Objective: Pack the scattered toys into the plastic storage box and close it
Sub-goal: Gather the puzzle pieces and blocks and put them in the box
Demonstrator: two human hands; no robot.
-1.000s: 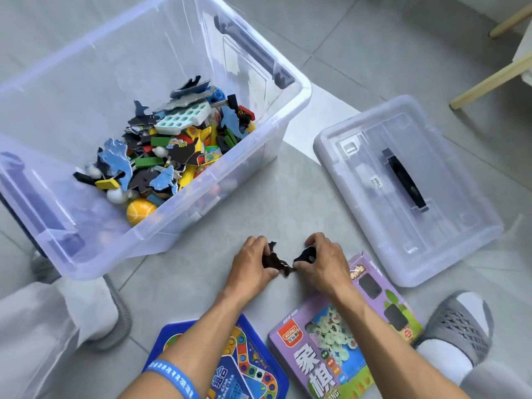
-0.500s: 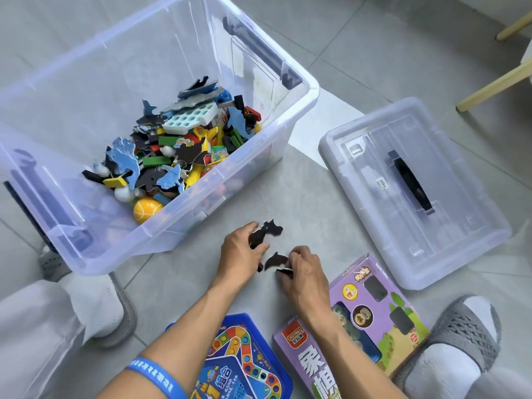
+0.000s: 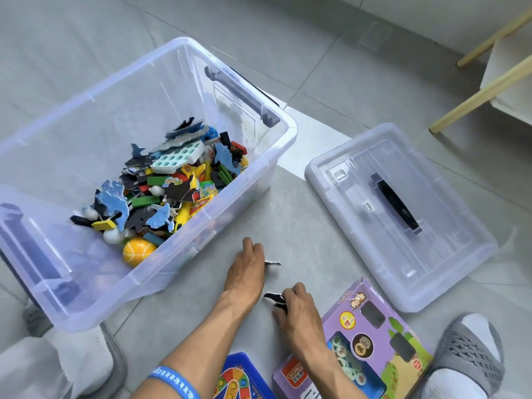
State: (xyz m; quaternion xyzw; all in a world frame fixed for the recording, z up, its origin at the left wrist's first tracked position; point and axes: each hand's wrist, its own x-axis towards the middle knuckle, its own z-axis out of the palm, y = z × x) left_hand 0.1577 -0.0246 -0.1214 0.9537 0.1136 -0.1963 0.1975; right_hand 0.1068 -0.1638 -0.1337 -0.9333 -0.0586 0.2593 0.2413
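Mostly packed: clear plastic storage box (image 3: 267,156) holds toys; left hand (image 3: 247,269) and right hand (image 3: 296,306) each pinch flat black cut-out pieces (image 3: 275,299); clear lid (image 3: 431,254) off, boxed games (image 3: 374,341) unpacked.

clear glossy plastic box (image 3: 276,165) and lid (image 3: 339,182); matt grey tiles (image 3: 302,220).

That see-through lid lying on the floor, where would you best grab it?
By the dark handle across the middle of the lid, coming from above: the lid lies flat, top side up, so the raised bar is exposed for fingers to curl under.
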